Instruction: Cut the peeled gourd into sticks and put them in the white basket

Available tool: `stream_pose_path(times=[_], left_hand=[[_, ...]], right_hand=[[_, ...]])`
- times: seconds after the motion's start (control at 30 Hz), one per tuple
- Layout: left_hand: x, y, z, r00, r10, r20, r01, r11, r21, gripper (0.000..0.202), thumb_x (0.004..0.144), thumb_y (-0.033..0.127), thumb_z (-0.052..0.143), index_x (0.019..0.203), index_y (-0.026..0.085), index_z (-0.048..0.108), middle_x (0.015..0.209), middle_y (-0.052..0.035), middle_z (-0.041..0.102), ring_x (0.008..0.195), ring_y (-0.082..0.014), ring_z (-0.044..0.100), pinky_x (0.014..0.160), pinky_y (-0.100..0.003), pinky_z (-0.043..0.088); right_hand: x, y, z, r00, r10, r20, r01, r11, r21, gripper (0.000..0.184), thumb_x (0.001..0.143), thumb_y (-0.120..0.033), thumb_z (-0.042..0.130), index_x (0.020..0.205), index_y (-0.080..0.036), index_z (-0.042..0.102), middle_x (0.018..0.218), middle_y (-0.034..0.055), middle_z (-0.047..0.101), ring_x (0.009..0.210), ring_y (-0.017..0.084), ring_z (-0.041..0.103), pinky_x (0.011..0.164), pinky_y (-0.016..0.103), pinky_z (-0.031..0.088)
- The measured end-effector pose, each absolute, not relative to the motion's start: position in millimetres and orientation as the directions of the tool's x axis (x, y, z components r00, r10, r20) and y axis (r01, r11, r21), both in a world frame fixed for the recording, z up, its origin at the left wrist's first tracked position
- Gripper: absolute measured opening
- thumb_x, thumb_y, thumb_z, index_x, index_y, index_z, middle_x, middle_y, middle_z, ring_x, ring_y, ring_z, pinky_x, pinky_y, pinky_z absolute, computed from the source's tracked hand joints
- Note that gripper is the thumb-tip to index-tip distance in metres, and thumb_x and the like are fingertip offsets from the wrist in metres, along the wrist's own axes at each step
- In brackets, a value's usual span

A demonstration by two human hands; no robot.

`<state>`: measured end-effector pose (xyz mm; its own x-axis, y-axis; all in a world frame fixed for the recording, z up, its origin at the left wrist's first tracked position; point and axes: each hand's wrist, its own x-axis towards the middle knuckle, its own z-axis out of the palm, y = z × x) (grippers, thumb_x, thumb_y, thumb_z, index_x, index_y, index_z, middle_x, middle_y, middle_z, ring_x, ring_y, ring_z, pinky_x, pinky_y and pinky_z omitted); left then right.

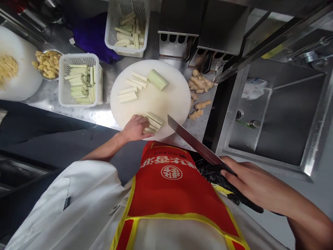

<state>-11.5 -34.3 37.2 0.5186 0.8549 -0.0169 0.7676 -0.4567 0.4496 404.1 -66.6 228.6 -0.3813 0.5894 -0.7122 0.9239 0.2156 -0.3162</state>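
My left hand (136, 127) is at the near edge of a round white cutting board (171, 99), its fingers curled against several pale green vegetable sticks (155, 120). In my right hand (249, 184) is a long kitchen knife (194, 140), gripped by its black handle. The blade points up and left, its tip over the board's right part, apart from the sticks. Farther back on the board lie a thick peeled vegetable chunk (158, 80) and several pale cut strips (127, 94). The vegetable's exact kind cannot be made out.
White baskets of cut pieces stand left (80, 104) and behind (127, 51). A metal bowl (49, 64) holds yellowish pieces beside another white board (23, 80). Ginger roots (199, 83) lie right of my board. A steel sink (281, 114) and knife racks (179, 45) stand beyond.
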Motion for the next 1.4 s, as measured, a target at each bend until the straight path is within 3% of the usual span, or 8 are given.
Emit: stream_pose_path(times=[0.3, 0.47, 0.6, 0.7, 0.83, 1.03, 1.13, 1.4], left_hand=[[-31, -13, 67, 0.673, 0.732, -0.107, 0.69, -0.568, 0.449, 0.052, 0.089, 0.07, 0.056, 0.103, 0.025, 0.077, 0.117, -0.0085, 0.073, 0.109, -0.0294, 0.06, 0.096, -0.045, 0.038], [-66, 34, 106, 0.576, 0.813, -0.081, 0.759, -0.495, 0.423, 0.066, 0.088, 0.076, 0.05, 0.113, 0.02, 0.076, 0.123, -0.0115, 0.069, 0.118, -0.032, 0.056, 0.105, -0.048, 0.035], [-96, 99, 105, 0.453, 0.89, -0.042, 0.848, -0.416, 0.327, 0.078, 0.088, 0.08, 0.044, 0.118, 0.014, 0.074, 0.127, -0.0147, 0.065, 0.121, -0.0355, 0.051, 0.104, -0.053, 0.032], [-104, 133, 86, 0.395, 0.917, -0.062, 0.891, -0.365, 0.271, 0.078, 0.087, 0.08, 0.044, 0.117, 0.015, 0.074, 0.131, -0.0155, 0.063, 0.124, -0.0378, 0.047, 0.105, -0.055, 0.03], [-80, 114, 67, 0.418, 0.908, -0.023, 0.875, -0.396, 0.28, 0.07, 0.093, 0.071, 0.044, 0.125, 0.015, 0.07, 0.147, -0.0162, 0.055, 0.136, -0.038, 0.044, 0.111, -0.056, 0.031], [-15, 8, 49, 0.673, 0.732, -0.106, 0.716, -0.608, 0.344, 0.072, 0.102, 0.063, 0.033, 0.155, 0.015, 0.042, 0.164, -0.0148, 0.036, 0.155, -0.0325, 0.027, 0.125, -0.051, 0.025], [-6, -16, 33, 0.717, 0.69, -0.099, 0.68, -0.662, 0.314, 0.077, 0.102, 0.063, 0.033, 0.159, 0.012, 0.033, 0.166, -0.0164, 0.03, 0.157, -0.0327, 0.022, 0.127, -0.051, 0.021], [-7, -9, 17, 0.767, 0.638, -0.068, 0.635, -0.739, 0.226, 0.08, 0.103, 0.061, 0.029, 0.16, 0.005, 0.027, 0.167, -0.0205, 0.024, 0.158, -0.0326, 0.015, 0.129, -0.051, 0.015]], right_hand=[[419, -77, 206, -0.384, 0.571, -0.726, 0.908, 0.094, -0.408, 0.037, 0.101, -0.049, 0.032, 0.116, -0.025, 0.056, 0.085, 0.0069, 0.072, 0.083, 0.029, 0.07, 0.072, 0.038, 0.049], [422, -89, 192, -0.328, 0.636, -0.698, 0.905, 0.0, -0.426, 0.034, 0.099, -0.048, 0.037, 0.113, -0.025, 0.058, 0.065, 0.0022, 0.067, 0.059, 0.025, 0.067, 0.056, 0.033, 0.046], [415, -102, 177, -0.283, 0.586, -0.759, 0.855, -0.206, -0.477, 0.036, 0.099, -0.05, 0.039, 0.115, -0.024, 0.057, 0.048, -0.0045, 0.055, 0.044, 0.022, 0.06, 0.049, 0.03, 0.042], [407, -115, 156, -0.291, 0.553, -0.781, 0.735, -0.394, -0.553, 0.043, 0.098, -0.055, 0.042, 0.123, -0.022, 0.052, 0.048, -0.0066, 0.054, 0.046, 0.021, 0.06, 0.049, 0.029, 0.043], [389, -133, 114, -0.283, 0.625, -0.728, 0.511, -0.543, -0.666, 0.045, 0.093, -0.062, 0.048, 0.11, -0.022, 0.055, 0.06, -0.0039, 0.06, 0.051, 0.018, 0.058, 0.054, 0.029, 0.046], [337, -158, 56, -0.097, 0.761, -0.642, 0.421, -0.553, -0.719, 0.042, 0.091, -0.059, 0.052, 0.097, -0.019, 0.059, 0.09, 0.0071, 0.071, 0.085, 0.024, 0.066, 0.078, 0.035, 0.051], [300, -173, 38, 0.061, 0.784, -0.618, 0.42, -0.582, -0.696, 0.043, 0.086, -0.058, 0.057, 0.098, -0.017, 0.06, 0.094, 0.0097, 0.071, 0.089, 0.026, 0.065, 0.079, 0.036, 0.05], [198, -204, 10, 0.189, 0.776, -0.601, -0.096, -0.595, -0.798, 0.035, 0.084, -0.057, 0.063, 0.081, -0.026, 0.047, 0.049, -0.006, 0.052, 0.043, 0.015, 0.049, 0.047, 0.028, 0.044]])
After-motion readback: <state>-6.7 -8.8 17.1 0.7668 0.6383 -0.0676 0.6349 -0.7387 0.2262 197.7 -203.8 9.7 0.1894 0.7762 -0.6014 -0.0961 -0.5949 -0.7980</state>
